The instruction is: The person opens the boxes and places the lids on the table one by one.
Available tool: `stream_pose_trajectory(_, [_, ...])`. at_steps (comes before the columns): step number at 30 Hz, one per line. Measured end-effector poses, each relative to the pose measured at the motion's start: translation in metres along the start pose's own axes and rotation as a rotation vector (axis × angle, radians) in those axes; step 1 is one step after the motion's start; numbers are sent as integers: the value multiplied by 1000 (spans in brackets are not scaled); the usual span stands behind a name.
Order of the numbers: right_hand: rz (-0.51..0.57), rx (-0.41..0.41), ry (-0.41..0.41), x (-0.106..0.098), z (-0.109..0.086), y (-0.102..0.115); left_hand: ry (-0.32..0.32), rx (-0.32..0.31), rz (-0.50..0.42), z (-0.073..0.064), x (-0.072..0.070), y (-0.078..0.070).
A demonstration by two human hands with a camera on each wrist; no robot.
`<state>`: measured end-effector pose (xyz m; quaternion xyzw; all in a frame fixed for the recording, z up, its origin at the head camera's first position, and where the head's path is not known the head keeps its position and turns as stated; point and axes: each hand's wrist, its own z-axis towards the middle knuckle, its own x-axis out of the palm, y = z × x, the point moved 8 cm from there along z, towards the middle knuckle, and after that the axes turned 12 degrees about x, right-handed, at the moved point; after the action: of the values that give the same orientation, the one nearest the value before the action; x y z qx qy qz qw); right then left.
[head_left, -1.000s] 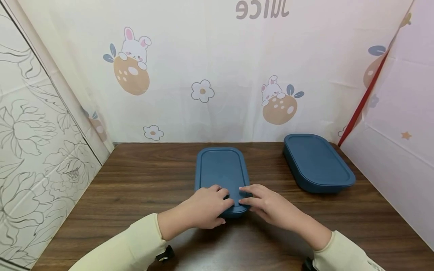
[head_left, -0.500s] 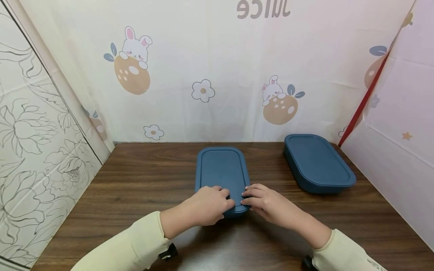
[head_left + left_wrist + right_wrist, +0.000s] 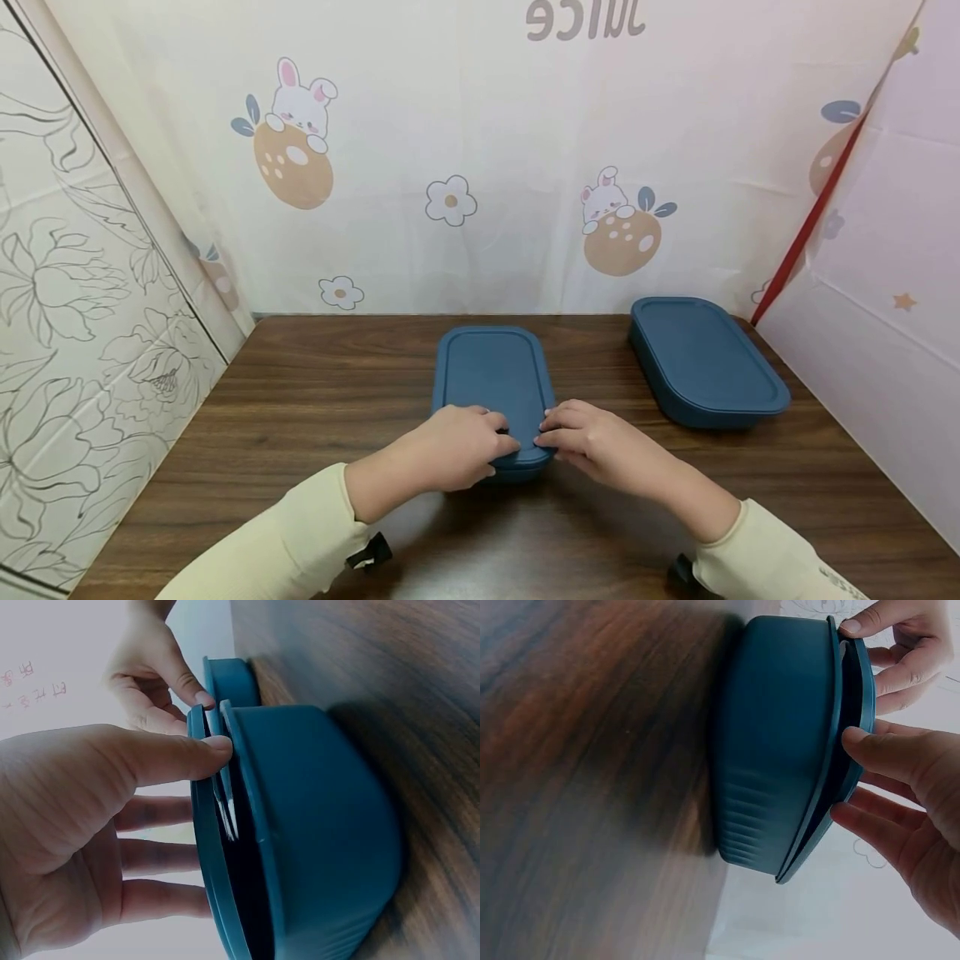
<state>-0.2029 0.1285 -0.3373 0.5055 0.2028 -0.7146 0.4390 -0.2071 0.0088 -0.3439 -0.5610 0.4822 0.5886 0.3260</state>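
A blue lidded food container stands on the table in the middle of the head view. Its lid [image 3: 491,371] is raised along the near edge, leaving a dark gap above the box body [image 3: 319,810]. My left hand [image 3: 453,450] pinches the lid near its front edge, thumb at the rim and fingers spread over the top. At the front right corner my right hand [image 3: 603,446] grips the same lid, its thumb at the edge and its fingers across the upper face. Something pale shows inside the gap [image 3: 229,814] in the left wrist view; most of the inside is hidden.
A second blue container [image 3: 705,358], lid on, stands at the right rear of the brown wooden table [image 3: 322,383]. A printed curtain [image 3: 510,150] hangs along the table's back edge. A patterned panel [image 3: 82,333] borders the left side, and pale cloth [image 3: 892,317] the right.
The right hand's fingers have shifted slightly toward the lid's right edge. The left hand has moved up a little, and the lid's near edge now stands slightly apart from the box.
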Motion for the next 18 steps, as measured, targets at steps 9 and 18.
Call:
stream_pose_trajectory(9, [23,-18,-47,-12,4,5,24,-66,154,-4,-16,-4])
stream_pose_trajectory(18, [19,-33,-62,-18,7,9,-3,-97,211,-4,-20,-12])
